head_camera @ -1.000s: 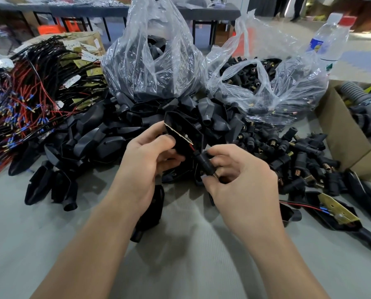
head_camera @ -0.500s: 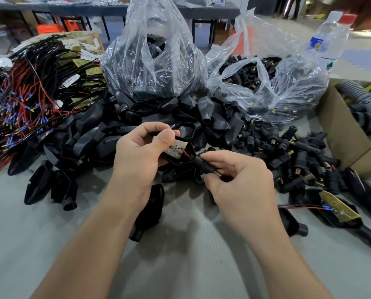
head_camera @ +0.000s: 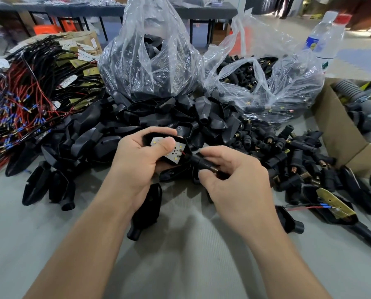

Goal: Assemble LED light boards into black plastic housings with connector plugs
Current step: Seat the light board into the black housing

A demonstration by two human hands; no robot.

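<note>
My left hand (head_camera: pixel 137 160) grips a black plastic housing (head_camera: pixel 185 145) with a white LED board (head_camera: pixel 176 153) lying in it, my thumb pressing on the board's upper part. My right hand (head_camera: pixel 232 180) pinches a black connector plug (head_camera: pixel 202 164) with a brass tip, joined to the housing's narrow end where a red wire shows. Loose black housings (head_camera: pixel 107 143) are heaped behind my hands, and loose plugs (head_camera: pixel 288 152) are scattered to the right.
Two clear bags stand at the back, one of housings (head_camera: pixel 150 61), one of plugs (head_camera: pixel 264 83). Wired boards with red and black leads (head_camera: pixel 23 100) lie left. A cardboard box (head_camera: pixel 339 134) and a finished unit with a brass board (head_camera: pixel 333 205) are right. A water bottle (head_camera: pixel 322 37) stands behind.
The housing has turned so the white face of the board looks up, and my left thumb has come down onto it. My right hand keeps hold of the plug.
</note>
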